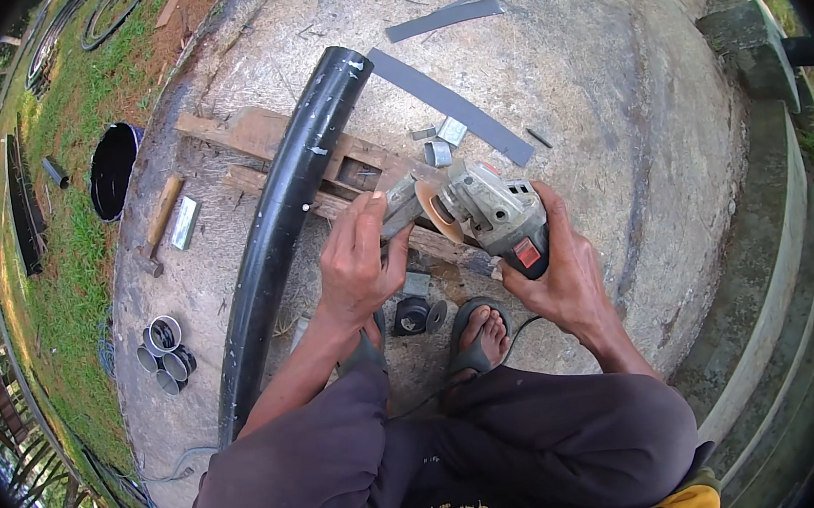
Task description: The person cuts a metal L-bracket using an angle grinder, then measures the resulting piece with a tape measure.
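Note:
My right hand [571,282] is wrapped round the body of a grey and black angle grinder [499,208] with a red switch. Its thin brownish disc [435,210] faces left. Between the fingers of my left hand [357,264] is a small grey block-like piece [401,208], held close beside the disc; I cannot tell whether they touch. Both hands are above a rough wooden frame [263,131]. A long black pipe [280,207] lies across this wood, just left of my left hand. My fingers partly hide the grey piece.
Grey strips [456,102] lie beyond the grinder, near a short metal ring [437,153]. At left are a hammer [166,213], a silver block [184,222], several pipe rings [165,334] and a black bucket [117,171]. A sandalled foot [484,337] and cable are below; concrete steps [769,248] stand right.

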The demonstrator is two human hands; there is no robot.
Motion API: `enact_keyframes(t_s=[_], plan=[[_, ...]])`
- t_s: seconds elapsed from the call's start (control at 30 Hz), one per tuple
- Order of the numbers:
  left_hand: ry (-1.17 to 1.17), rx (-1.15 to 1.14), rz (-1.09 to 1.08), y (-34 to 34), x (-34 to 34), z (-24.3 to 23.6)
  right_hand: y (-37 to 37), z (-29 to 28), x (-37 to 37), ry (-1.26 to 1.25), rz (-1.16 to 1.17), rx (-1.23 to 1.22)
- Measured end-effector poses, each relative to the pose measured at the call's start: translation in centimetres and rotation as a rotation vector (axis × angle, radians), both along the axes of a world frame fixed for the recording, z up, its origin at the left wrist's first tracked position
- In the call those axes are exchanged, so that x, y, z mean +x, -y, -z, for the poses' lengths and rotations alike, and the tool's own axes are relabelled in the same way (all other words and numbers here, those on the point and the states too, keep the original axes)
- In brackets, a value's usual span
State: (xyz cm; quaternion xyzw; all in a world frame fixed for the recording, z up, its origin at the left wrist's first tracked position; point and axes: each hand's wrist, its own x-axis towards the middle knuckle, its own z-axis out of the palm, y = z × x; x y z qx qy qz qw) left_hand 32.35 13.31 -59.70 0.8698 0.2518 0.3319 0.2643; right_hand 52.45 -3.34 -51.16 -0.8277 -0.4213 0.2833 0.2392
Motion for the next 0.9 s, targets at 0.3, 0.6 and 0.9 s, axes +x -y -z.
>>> enact_keyframes(t_s=[0.3, 0.6, 0.9], plan=[[-0.059, 0.14, -0.044, 0.0, -0.1, -0.1, -0.8, 0.0, -0.6, -0.03, 0.0, -0.007], [0.357, -0.966, -0.179, -0.5, 0.1, -0.2, 3.2, 1.9, 0.3, 0.023, 0.008, -0.112], [-0.353, 0.012, -0.149, -0.4, 1.4, 5.1, 5.1, 3.8, 2.3, -0.371, 0.414, 0.378]])
